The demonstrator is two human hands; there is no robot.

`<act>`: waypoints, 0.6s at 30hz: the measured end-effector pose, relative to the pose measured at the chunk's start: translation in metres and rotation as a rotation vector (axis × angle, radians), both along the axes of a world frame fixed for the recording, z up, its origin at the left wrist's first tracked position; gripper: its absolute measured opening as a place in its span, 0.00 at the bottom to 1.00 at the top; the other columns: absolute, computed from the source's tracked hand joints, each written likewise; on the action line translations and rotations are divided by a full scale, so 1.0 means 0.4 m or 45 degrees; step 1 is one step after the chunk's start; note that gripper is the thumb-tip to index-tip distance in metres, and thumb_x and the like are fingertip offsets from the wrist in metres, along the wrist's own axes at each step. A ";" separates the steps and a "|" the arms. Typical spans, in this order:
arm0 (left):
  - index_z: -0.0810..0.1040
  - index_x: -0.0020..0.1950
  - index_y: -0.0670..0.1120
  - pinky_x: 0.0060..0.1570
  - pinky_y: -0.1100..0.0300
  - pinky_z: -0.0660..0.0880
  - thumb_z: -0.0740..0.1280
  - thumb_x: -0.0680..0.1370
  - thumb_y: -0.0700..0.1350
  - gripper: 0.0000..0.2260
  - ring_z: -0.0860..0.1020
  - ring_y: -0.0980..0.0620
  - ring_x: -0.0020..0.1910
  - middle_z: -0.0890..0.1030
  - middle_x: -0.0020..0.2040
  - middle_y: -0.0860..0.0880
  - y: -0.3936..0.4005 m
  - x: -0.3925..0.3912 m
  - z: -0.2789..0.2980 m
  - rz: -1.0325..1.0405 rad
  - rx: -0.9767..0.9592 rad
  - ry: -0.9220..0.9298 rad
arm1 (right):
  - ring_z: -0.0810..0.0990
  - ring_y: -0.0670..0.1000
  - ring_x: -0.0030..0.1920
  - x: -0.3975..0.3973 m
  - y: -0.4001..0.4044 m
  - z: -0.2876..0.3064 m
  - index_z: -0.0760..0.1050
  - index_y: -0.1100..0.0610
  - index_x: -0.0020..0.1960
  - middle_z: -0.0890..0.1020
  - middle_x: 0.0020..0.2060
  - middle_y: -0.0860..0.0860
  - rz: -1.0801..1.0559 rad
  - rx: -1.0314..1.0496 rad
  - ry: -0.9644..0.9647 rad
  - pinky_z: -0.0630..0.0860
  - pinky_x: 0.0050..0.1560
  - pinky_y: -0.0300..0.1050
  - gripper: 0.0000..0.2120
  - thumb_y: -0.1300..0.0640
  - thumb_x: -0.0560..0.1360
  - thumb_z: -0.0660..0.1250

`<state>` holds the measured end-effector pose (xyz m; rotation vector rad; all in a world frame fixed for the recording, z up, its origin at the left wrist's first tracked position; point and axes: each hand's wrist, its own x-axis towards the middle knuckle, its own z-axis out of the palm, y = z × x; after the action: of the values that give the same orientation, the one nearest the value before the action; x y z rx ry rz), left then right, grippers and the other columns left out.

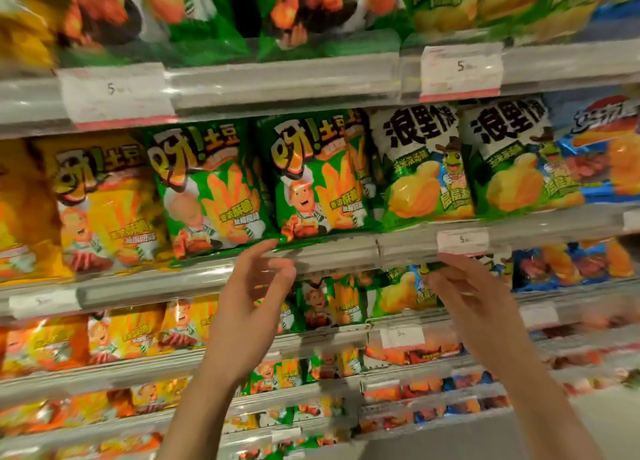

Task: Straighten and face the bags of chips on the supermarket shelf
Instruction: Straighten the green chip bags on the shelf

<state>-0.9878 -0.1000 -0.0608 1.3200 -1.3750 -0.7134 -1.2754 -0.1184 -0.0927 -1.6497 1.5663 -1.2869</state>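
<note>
Both hands are raised below the middle shelf's front rail [332,248]: the left hand [249,297] and right hand [464,293] loosely spread, holding nothing. Green glossy plastic chip bags [311,179] stand at that edge, slightly tilted. Judging by this, the next move calls for gripping one bag and squaring it.

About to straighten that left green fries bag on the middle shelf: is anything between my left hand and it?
Nothing visible. The left hand is open just below the shelf's front rail, fingertips near the bottom edge of the green bag. The right hand is off to the side.
</note>
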 end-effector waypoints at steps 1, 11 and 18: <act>0.72 0.67 0.60 0.54 0.64 0.75 0.66 0.79 0.53 0.16 0.81 0.60 0.54 0.83 0.53 0.62 -0.001 0.018 0.008 -0.015 -0.009 -0.005 | 0.80 0.36 0.48 0.026 0.003 0.006 0.76 0.53 0.64 0.83 0.46 0.40 -0.008 -0.012 -0.001 0.73 0.45 0.26 0.14 0.54 0.79 0.67; 0.72 0.68 0.57 0.48 0.78 0.72 0.65 0.81 0.50 0.15 0.75 0.69 0.57 0.78 0.58 0.62 -0.036 0.023 0.063 0.016 -0.146 -0.017 | 0.78 0.35 0.53 0.147 -0.070 0.117 0.73 0.48 0.65 0.81 0.51 0.39 0.072 -0.146 0.031 0.75 0.53 0.35 0.14 0.50 0.79 0.65; 0.58 0.78 0.60 0.72 0.57 0.60 0.57 0.84 0.59 0.23 0.60 0.61 0.74 0.62 0.73 0.60 -0.178 -0.108 0.126 0.049 -0.235 -0.136 | 0.75 0.47 0.64 0.220 -0.257 0.210 0.58 0.40 0.75 0.72 0.66 0.46 0.198 -0.287 0.058 0.75 0.65 0.56 0.29 0.33 0.77 0.58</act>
<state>-1.0311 -0.1711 -0.0104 1.2487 -1.4601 -0.4832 -1.1876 -0.2213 -0.0085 -1.9107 1.3271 -1.3920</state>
